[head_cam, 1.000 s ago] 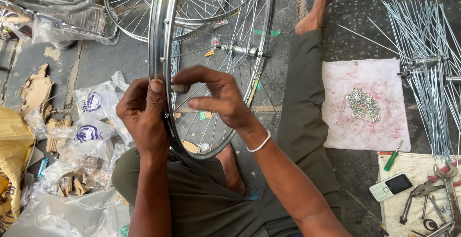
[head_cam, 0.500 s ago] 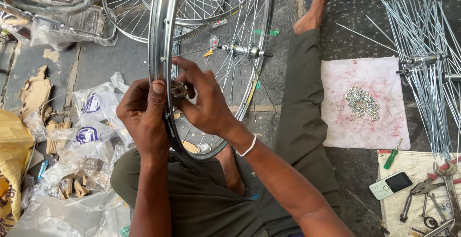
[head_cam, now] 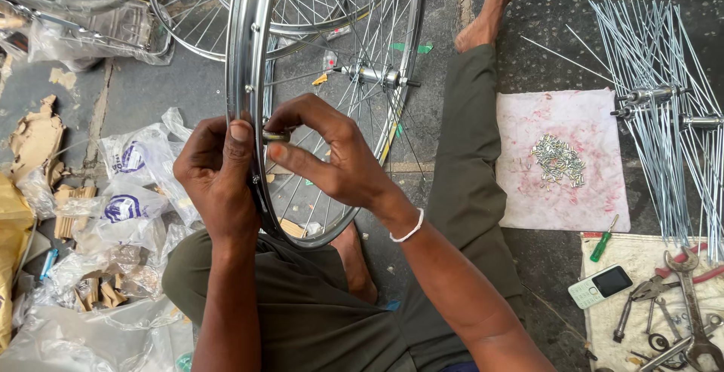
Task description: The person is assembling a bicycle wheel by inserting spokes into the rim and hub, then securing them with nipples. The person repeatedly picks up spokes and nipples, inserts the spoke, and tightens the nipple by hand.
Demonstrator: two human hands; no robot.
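Upright between the knees, the wheel (head_cam: 332,78) stands steady: the left hand (head_cam: 219,172) clamps its rim (head_cam: 243,55), while the right hand (head_cam: 332,161) pinches what looks like a spoke nipple (head_cam: 275,136) against the rim's inner side.

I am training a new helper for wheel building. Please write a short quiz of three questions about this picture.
1. True or false: the left hand grips the rim of the bicycle wheel.
2. Where does the pile of small metal spoke nipples lie? A) on the pink-stained cloth B) in a plastic bag C) on the rim
3. Which tool with a green handle lies just below that cloth?

Key:
1. True.
2. A.
3. A screwdriver. The right hand pinches a small part at the rim; what it is cannot be told.
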